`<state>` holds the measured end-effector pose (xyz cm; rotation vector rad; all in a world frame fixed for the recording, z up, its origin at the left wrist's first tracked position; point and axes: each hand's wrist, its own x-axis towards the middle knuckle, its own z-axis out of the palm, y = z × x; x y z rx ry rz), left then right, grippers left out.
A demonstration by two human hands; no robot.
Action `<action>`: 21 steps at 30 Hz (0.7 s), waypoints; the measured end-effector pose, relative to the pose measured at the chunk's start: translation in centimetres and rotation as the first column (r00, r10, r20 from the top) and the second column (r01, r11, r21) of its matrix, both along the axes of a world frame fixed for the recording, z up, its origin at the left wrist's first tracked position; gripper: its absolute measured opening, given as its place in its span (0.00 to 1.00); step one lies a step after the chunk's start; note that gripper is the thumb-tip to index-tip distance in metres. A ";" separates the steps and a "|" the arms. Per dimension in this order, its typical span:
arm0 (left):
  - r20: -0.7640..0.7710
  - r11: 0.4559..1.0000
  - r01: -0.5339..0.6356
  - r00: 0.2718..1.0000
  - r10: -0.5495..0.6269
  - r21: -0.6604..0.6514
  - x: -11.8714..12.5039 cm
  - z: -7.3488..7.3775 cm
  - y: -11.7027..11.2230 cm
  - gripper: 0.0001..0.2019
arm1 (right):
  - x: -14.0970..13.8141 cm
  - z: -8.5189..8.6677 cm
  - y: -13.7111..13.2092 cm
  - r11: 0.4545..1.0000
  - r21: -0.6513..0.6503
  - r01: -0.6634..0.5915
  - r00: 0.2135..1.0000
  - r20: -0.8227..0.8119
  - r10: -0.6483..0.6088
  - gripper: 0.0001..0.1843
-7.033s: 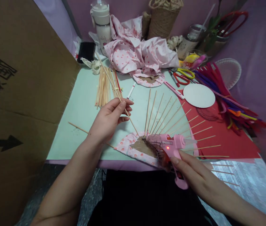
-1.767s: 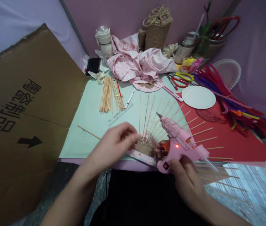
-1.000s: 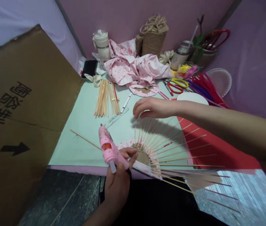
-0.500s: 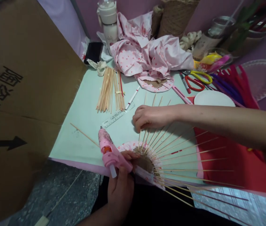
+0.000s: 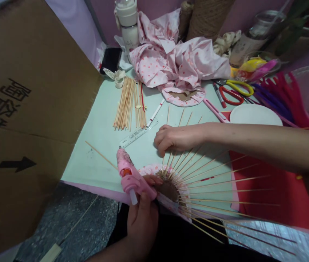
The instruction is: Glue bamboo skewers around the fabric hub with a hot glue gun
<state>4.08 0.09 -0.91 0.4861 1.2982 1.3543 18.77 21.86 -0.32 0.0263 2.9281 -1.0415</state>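
My left hand (image 5: pixel 143 222) is wrapped round a pink glue gun (image 5: pixel 133 179), whose nozzle points up and away. A clear glue stick pokes out of its back end. The fingers of this hand also reach the edge of a cardboard ring covered in pink-dotted cloth (image 5: pixel 150 169). Thin wooden sticks (image 5: pixel 225 190) fan out from the ring to the right and away from me. My right hand (image 5: pixel 170 139) is closed in a pinch on one of the sticks at the far side of the fan. Its fingertips are partly hidden.
A bundle of wooden sticks (image 5: pixel 127 105), a clear ruler (image 5: pixel 136 136) and a marker (image 5: pixel 155 112) lie beyond the ring. Pink-dotted cloth (image 5: pixel 181 62) is heaped behind. Scissors (image 5: pixel 232 95) lie at the right. A cardboard box (image 5: pixel 34 120) stands at the left.
The camera view has shifted slightly. Both hands keep their holds, on the glue gun and on the stick, with hardly any movement.
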 end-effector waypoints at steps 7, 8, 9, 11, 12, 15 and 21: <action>0.015 1.000 -0.019 1.000 0.019 -0.004 0.4 0.2 0.1 0.14 | -0.1 0.1 0.0 1.000 0.012 -0.023 0.999 0.023 0.023 0.18; 0.013 1.000 -0.015 1.000 0.016 -0.016 0.4 0.2 0.1 0.14 | 0.0 0.2 0.0 1.000 0.016 -0.024 0.999 0.026 0.024 0.18; 0.013 1.000 -0.010 1.000 0.010 -0.026 0.4 0.2 0.1 0.14 | -0.1 0.2 -0.1 0.999 0.020 -0.025 0.999 0.028 0.025 0.17; 0.024 0.999 0.007 1.000 -0.006 -0.032 0.3 0.2 0.1 0.13 | -0.1 0.3 -0.1 0.999 0.028 -0.029 0.999 0.033 0.029 0.16; 0.031 0.999 0.012 0.999 -0.011 -0.030 0.3 0.1 0.0 0.13 | -0.1 0.4 -0.1 0.999 0.032 -0.032 0.999 0.036 0.031 0.16; 0.017 0.999 0.008 1.000 -0.007 -0.049 0.3 -0.6 -0.3 0.12 | -0.2 0.5 0.0 0.998 0.045 -0.039 0.998 0.048 0.036 0.16; -0.032 0.992 0.009 0.999 -0.013 -0.124 -0.1 -2.1 -1.1 0.12 | -0.6 0.6 0.2 0.996 0.069 -0.059 0.995 0.079 0.054 0.16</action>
